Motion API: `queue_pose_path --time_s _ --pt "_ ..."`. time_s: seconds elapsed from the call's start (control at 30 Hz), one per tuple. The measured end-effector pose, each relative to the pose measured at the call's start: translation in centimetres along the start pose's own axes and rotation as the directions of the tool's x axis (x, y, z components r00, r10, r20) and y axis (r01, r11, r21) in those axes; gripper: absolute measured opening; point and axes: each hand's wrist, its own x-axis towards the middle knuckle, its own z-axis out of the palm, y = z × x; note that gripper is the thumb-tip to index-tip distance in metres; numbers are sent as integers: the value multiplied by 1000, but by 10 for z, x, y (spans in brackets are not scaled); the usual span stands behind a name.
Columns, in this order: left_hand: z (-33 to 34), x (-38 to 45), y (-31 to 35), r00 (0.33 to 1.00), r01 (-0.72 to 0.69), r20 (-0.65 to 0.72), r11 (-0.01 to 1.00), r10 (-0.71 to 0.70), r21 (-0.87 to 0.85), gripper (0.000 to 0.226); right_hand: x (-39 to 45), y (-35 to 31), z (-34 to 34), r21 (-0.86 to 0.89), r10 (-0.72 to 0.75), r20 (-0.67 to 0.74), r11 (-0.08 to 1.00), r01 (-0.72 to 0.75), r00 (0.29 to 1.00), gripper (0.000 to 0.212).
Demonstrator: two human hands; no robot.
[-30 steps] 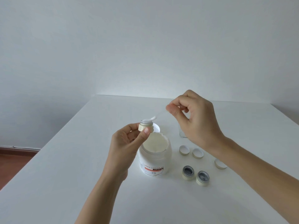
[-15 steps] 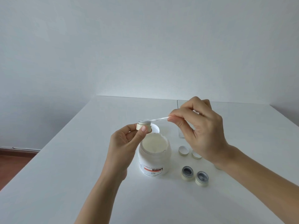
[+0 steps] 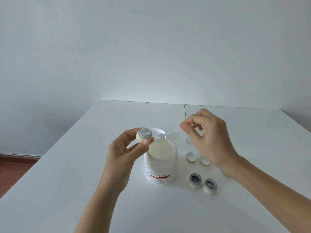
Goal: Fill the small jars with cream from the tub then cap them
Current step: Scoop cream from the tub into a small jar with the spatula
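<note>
While your left hand [image 3: 125,148] pinches the small jar [image 3: 144,134] above the open cream tub [image 3: 160,163], your right hand [image 3: 208,137] pinches a blurred clear spatula [image 3: 173,131]; next, probably dip it for another scoop.

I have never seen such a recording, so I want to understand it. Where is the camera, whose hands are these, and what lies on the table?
No machine here: a person works with bare hands, and the single camera sits on their head, looking forward and down.

The left hand holds one small jar in a fingertip grip. The right hand pinches a thin clear spatula, blurred, so its tip is hard to see.

On the white table stands the open cream tub; its lid lies behind. Right of the tub are two more open jars and loose caps. A clear glass container stands partly behind the right hand.
</note>
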Motion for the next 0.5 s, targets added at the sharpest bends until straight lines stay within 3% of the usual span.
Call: queue_pose_path --time_s 0.17,0.3,0.37,0.5 --pt "-3 -4 0 999 15 39 999 -14 -44 43 -4 0 17 -278 -105 264 943 180 959 17" --pt "-4 -6 1 999 32 7 996 -32 -82 38 1 -4 27 -365 -92 415 894 258 905 24" --pt "-5 -7 2 999 35 -6 998 -36 -58 30 2 -8 31 -350 -54 436 909 224 898 26" --pt "-8 -7 1 999 39 -31 999 -39 -6 36 4 -8 30 -229 121 450 973 -16 885 31"
